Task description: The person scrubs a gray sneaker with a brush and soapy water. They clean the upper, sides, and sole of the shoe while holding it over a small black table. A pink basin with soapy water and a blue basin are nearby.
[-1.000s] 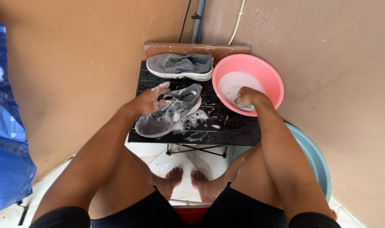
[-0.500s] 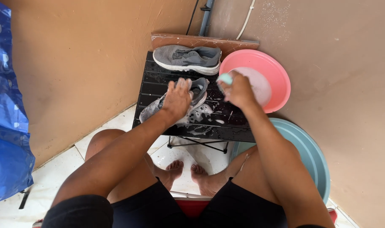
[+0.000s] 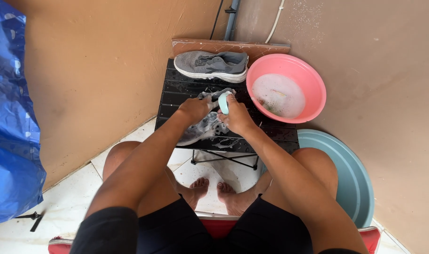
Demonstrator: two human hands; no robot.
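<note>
Grip check: we see left hand (image 3: 195, 109) clamped on soapy grey shoe (image 3: 202, 127); right hand (image 3: 237, 118) closed round pale-green brush (image 3: 223, 102), on black counter (image 3: 280, 134).

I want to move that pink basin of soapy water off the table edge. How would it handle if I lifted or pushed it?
The pink basin holds cloudy water, so it is probably heavy for its size and would slosh if pushed. Its thin plastic rim may flex, so one side lifted alone could tip water out. It sits at the corner of the black table, and the wet, sudsy slats may let it slide easily.
</note>
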